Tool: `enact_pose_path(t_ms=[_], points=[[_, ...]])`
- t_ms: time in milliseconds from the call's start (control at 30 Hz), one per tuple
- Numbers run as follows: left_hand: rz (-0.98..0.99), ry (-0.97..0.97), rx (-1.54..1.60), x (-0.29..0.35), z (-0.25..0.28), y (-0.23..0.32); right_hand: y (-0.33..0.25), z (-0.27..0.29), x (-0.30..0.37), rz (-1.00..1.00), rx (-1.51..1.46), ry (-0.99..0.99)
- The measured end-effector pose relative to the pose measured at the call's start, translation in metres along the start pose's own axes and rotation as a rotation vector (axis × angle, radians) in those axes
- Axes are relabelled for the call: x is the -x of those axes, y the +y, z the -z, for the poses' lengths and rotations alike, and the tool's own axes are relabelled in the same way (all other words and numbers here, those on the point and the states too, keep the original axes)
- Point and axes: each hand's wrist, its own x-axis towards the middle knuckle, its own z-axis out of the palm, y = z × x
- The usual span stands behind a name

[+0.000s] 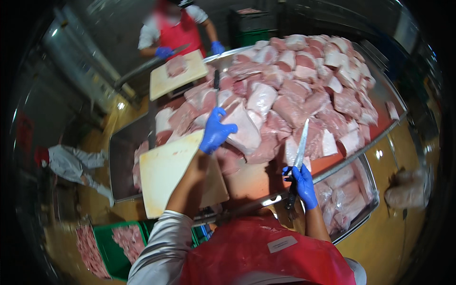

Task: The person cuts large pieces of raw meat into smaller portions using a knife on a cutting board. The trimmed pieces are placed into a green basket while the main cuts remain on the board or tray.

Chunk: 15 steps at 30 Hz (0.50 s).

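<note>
My left hand [216,132], in a blue glove, reaches over the meat pile beside a large pale slab of meat [243,131]. Its thumb and fingers are spread apart, the thumb at the slab's edge. Just beyond the fingertips lies a thin rod-like tool [217,86] with a black handle. My right hand [304,186], also blue-gloved, is closed around the dark handle of a long knife [301,147]. The blade points up and away, over the near edge of the pile. Many raw meat chunks [292,107] are heaped on the metal table.
A white cutting board [171,168] lies left of my left arm; another board [178,73] carries a meat piece near a co-worker [183,33] holding a knife. A metal bin [363,209] stands at right, green crates [111,249] lower left. Another person [71,164] is at far left.
</note>
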Motion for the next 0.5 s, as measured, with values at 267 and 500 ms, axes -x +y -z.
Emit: enact_pose_path(t_ms=[267, 500], points=[[-0.337, 0.249, -0.648, 0.184, 0.132, 0.062, 0.017, -0.054, -0.002, -0.219, 0.106, -0.183], [-0.233, 0.183, -1.066, 0.337, 0.156, 0.023, -0.008, -0.146, -0.009, -0.123, 0.35, -0.441]])
